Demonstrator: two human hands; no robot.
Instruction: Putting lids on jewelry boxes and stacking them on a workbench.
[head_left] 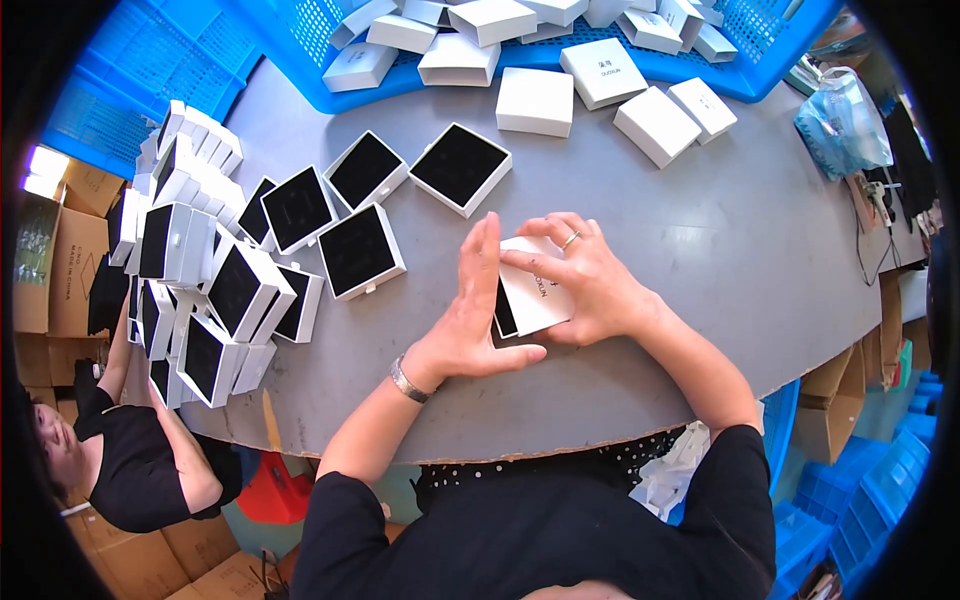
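Observation:
My right hand (pixel 600 285) grips a small white box sleeve (pixel 538 305) with printing on its top, fingers over the far end and thumb at the near side. From the sleeve's left side shows a strip of black-lined drawer (pixel 504 312), partly inside it. My left hand (pixel 465 310) lies along that left side, fingers straight and together, thumb stretched out to the right; its palm touches or nearly touches the drawer. Left of and beyond my hands lie white drawers with black linings, among them one drawer (pixel 460 165) and another drawer (pixel 362 250).
Stacked white drawers (pixel 240 290) crowd the grey table's left side. Closed white boxes (pixel 535 102) stand at the far side, before a blue plastic basket (pixel 400 92) full of white sleeves. A co-worker (pixel 140 465) sits at the left. A plastic bag (pixel 845 125) lies far right.

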